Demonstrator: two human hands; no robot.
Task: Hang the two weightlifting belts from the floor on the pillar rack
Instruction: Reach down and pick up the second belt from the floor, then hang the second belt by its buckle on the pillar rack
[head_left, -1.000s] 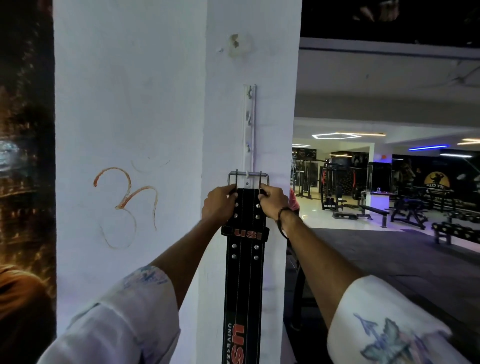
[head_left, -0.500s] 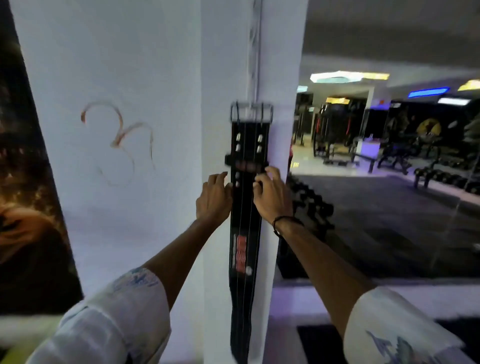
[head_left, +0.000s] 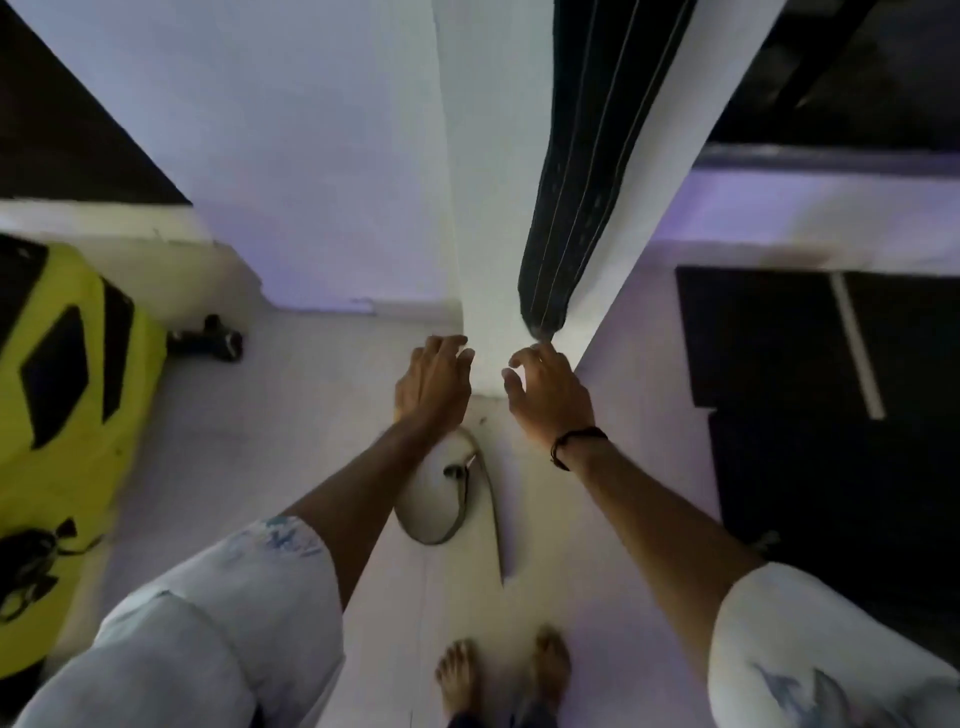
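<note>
A black stitched weightlifting belt hangs down the white pillar, its rounded tip ending just above my hands. The rack is out of view above. My left hand hovers near the pillar's base with fingers spread, holding nothing. My right hand, with a black wrist band, is open right under the belt's tip, its fingertips about touching it. A second belt, thin and dull-coloured, lies curled on the pale floor below my left forearm, partly hidden by it.
A yellow and black padded object stands at the left, with a small dark item beside it on the floor. Black floor mats cover the right side. My bare feet stand on the pale floor in front of the pillar.
My head has tilted down from the rack to the floor. Both hands have let go of the hanging black belt and dropped to its lower tip.
</note>
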